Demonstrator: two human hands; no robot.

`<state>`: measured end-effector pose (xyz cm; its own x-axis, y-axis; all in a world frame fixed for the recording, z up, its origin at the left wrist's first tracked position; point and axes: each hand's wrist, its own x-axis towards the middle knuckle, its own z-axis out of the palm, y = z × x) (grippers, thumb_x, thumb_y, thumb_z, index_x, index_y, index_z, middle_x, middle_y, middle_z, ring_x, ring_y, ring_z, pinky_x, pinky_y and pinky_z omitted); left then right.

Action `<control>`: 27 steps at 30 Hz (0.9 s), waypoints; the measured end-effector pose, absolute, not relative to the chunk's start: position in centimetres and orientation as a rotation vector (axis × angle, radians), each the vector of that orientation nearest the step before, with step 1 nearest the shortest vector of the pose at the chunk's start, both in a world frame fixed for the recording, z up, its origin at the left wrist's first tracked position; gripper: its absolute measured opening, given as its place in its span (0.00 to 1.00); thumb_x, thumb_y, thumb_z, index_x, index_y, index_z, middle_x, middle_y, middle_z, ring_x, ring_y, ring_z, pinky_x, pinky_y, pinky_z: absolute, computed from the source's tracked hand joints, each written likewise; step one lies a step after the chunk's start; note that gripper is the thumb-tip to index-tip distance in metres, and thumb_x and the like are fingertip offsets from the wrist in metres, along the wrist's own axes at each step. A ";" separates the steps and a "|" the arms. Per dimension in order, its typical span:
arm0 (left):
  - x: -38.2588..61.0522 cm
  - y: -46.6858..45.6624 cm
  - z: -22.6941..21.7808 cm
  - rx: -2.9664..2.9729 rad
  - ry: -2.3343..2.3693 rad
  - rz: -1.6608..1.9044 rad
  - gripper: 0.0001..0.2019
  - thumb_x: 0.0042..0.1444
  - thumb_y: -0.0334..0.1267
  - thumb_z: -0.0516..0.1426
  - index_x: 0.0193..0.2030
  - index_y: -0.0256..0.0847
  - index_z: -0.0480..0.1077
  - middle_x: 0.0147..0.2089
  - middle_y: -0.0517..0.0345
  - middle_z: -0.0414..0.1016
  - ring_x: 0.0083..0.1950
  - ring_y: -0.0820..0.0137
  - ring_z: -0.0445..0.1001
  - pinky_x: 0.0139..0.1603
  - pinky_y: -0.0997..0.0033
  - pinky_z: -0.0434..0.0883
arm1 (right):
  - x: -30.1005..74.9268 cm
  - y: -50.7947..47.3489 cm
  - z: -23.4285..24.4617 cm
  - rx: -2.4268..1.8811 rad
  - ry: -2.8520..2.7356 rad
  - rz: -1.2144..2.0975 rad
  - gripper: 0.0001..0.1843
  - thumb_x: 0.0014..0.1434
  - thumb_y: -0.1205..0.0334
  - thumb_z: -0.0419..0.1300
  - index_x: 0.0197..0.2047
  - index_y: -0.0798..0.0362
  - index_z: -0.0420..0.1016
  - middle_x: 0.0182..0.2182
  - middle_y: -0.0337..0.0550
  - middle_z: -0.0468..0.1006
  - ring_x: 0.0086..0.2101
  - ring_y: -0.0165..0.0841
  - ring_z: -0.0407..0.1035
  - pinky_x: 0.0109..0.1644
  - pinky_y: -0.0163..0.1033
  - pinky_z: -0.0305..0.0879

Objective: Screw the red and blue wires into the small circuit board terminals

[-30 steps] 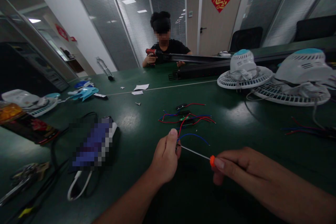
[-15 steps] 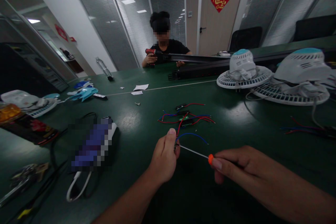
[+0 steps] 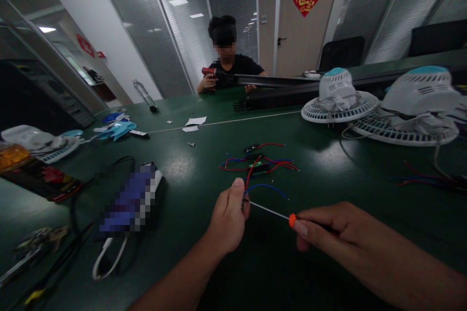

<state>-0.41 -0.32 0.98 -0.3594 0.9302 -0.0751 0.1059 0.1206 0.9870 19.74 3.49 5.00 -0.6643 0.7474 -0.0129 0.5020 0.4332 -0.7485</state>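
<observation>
My left hand (image 3: 228, 218) is closed in a pinch on a small part with a red and a blue wire (image 3: 268, 187) running from it. My right hand (image 3: 328, 231) grips a thin screwdriver (image 3: 272, 212) with an orange collar; its metal tip touches the part at my left fingertips. Just beyond lies a bundle of red and blue wires with small circuit boards (image 3: 260, 161) on the green table (image 3: 204, 165).
Two white fan heads (image 3: 339, 97) (image 3: 416, 107) lie at the right. A pixelated box (image 3: 131, 199) with cables sits at the left, tools (image 3: 32, 248) nearer the edge. Across the table a person (image 3: 228, 60) holds a red power tool against a long black bar (image 3: 277, 95).
Both hands have shifted very slightly up and left together, keeping the screwdriver tip against the pinched part. Nothing else has moved.
</observation>
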 end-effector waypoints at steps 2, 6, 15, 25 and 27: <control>-0.4 -0.3 1.0 1.027 1.619 1.338 0.29 0.58 0.63 0.46 0.18 0.41 0.61 0.17 0.65 0.57 0.20 0.73 0.58 0.23 0.73 0.57 | 19.8 3.5 5.1 -1.070 -2.431 1.137 0.20 0.63 0.50 0.51 0.27 0.48 0.78 0.22 0.37 0.75 0.24 0.29 0.67 0.23 0.32 0.57; -0.4 -0.3 1.0 1.049 1.636 1.340 0.29 0.59 0.62 0.45 0.18 0.41 0.61 0.17 0.65 0.57 0.20 0.74 0.58 0.23 0.73 0.58 | 19.8 3.6 4.9 -1.042 -2.420 1.182 0.19 0.64 0.52 0.50 0.29 0.49 0.77 0.23 0.37 0.75 0.25 0.29 0.67 0.23 0.32 0.55; -0.5 -0.4 0.7 1.050 1.641 1.332 0.29 0.59 0.62 0.45 0.19 0.41 0.62 0.17 0.64 0.58 0.21 0.73 0.59 0.24 0.73 0.58 | 19.7 3.5 5.1 -1.097 -2.516 1.236 0.21 0.65 0.50 0.47 0.30 0.50 0.75 0.24 0.37 0.73 0.26 0.29 0.65 0.25 0.33 0.56; -0.7 -0.4 0.1 1.022 1.626 1.377 0.29 0.59 0.62 0.47 0.17 0.40 0.62 0.17 0.64 0.59 0.20 0.74 0.60 0.23 0.74 0.59 | 19.6 3.5 5.1 -1.083 -2.539 1.168 0.21 0.65 0.50 0.47 0.30 0.50 0.74 0.23 0.36 0.70 0.24 0.28 0.62 0.24 0.33 0.54; -0.7 -0.3 0.0 1.020 1.606 1.389 0.29 0.59 0.62 0.48 0.17 0.40 0.62 0.16 0.64 0.59 0.20 0.74 0.59 0.22 0.75 0.58 | 19.5 3.5 5.2 -1.113 -2.567 1.167 0.22 0.66 0.49 0.45 0.30 0.50 0.73 0.24 0.37 0.69 0.25 0.29 0.62 0.25 0.33 0.54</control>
<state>-0.69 -0.33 0.03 -0.3871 0.9209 -0.0467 0.0864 0.0867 0.9925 19.52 3.54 5.17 -0.7250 0.6623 -0.1889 0.5778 0.4357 -0.6901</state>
